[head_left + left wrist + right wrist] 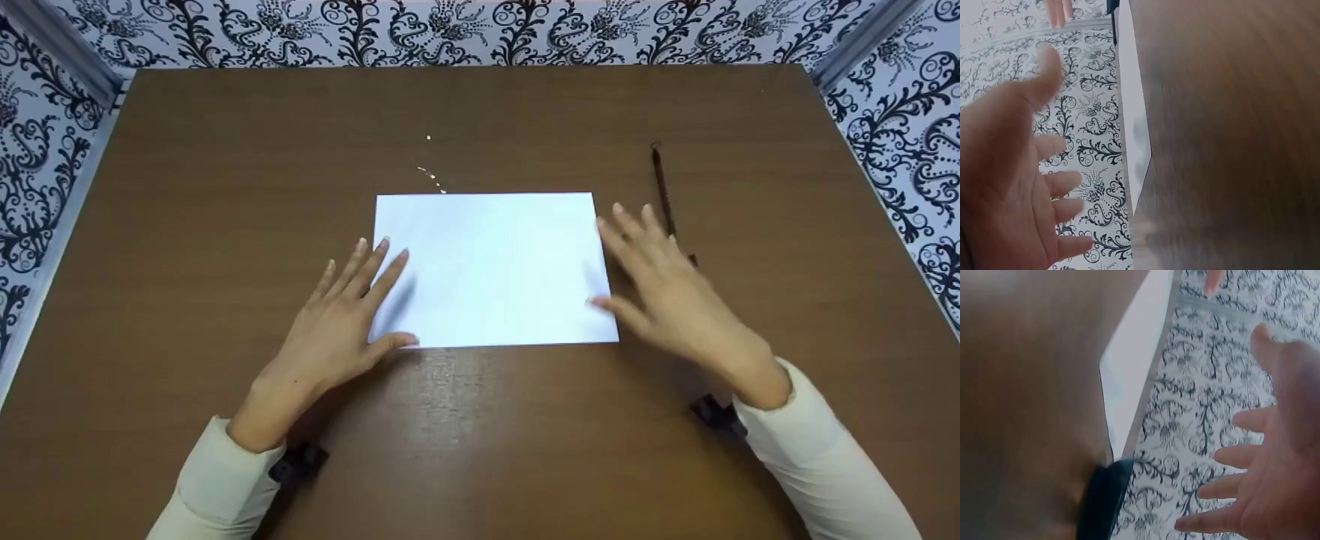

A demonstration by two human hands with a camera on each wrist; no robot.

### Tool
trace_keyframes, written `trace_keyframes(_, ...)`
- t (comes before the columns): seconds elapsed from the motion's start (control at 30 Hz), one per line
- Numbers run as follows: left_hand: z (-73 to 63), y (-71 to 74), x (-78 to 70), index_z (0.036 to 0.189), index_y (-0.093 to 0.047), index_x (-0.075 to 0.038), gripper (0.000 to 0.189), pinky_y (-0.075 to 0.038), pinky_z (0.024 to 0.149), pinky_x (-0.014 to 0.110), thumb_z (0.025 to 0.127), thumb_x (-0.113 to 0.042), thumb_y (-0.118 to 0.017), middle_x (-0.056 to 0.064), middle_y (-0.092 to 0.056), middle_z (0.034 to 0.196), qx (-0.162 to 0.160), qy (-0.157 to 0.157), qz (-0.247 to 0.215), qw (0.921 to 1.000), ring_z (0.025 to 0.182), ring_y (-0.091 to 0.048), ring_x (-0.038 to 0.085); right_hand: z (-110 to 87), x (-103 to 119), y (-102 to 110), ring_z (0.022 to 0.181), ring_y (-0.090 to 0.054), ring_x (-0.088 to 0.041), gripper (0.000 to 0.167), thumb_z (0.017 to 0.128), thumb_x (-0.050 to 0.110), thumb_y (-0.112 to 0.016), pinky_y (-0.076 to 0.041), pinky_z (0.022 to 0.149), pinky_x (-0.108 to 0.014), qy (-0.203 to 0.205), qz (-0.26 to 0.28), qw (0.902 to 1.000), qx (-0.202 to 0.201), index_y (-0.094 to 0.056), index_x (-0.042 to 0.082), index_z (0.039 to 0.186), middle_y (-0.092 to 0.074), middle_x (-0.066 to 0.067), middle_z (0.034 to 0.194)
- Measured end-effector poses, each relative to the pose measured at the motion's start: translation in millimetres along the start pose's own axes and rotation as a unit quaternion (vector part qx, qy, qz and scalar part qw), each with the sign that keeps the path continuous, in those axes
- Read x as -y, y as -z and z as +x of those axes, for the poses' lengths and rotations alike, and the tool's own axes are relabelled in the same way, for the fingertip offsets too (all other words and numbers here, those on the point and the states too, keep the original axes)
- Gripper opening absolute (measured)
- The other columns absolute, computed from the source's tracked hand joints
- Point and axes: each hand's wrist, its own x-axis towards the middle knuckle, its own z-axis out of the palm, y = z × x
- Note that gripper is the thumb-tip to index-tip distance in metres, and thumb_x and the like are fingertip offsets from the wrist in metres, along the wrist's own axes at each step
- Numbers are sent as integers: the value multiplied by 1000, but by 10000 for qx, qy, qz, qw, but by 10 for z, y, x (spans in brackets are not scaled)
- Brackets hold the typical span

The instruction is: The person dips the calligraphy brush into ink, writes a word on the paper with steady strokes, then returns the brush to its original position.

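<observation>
A blank white sheet of paper (495, 277) lies flat on the brown wooden table. My left hand (330, 322) is over its left edge, fingers spread and nearly straight. Over the right edge, my right hand (664, 289) is spread in the same way. Both wrist views show the palms raised above the tabletop, with nothing held in the left hand (1016, 174) or the right hand (1275, 450). A thin dark stick-like object (661, 184), perhaps a pencil, lies right of the paper, partly hidden by my right hand.
Small pale crumbs (431, 175) lie just beyond the paper's far edge. A blurred dark object (1100, 500) stands near the paper's corner in the right wrist view. Black-and-white patterned wall covering (450, 30) runs behind the table.
</observation>
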Motion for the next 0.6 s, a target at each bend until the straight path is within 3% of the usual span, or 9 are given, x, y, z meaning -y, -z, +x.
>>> trace_keyframes(0.13, 52, -17, 2, 153, -21, -12, 88, -23, 108, 59, 86, -47, -66, 17, -22, 155, 203, 287, -114, 9993, 141, -17, 37, 83, -190, 82, 136, -21, -49, 72, 90, 31, -67, -20, 106, -65, -443, -59, 9977, -516, -33, 7, 148, -32, -23, 149)
trace_keyframes(0.23, 68, -32, 1, 152, -25, -11, 85, -26, 108, 58, 87, -42, -68, 18, -25, 154, 397, 315, -150, 9986, 140, -20, 38, 148, -332, 175, 129, -33, -50, 65, 91, 28, -66, -27, 104, -62, -935, 10, 9938, -595, -39, 1, 143, -42, -28, 139)
trace_keyframes(0.5, 82, -23, -24, 138, -51, -6, 66, -39, 98, 58, 80, -24, -78, 18, -44, 143, 726, 187, -455, 9961, 130, -42, 38, 305, -691, 318, 98, -56, -45, 50, 92, 20, -65, -45, 82, -56, -2478, 741, 9655, -297, -49, -11, 128, -57, -32, 110)
trace_keyframes(0.6, 108, -29, -30, 127, -61, -4, 57, -42, 95, 57, 74, -15, -82, 16, -49, 140, 680, 71, -536, 9962, 127, -46, 37, 347, -840, 282, 95, -58, -45, 50, 93, 27, -63, -48, 77, -54, -2999, 879, 9498, 152, -52, -11, 125, -60, -32, 109)
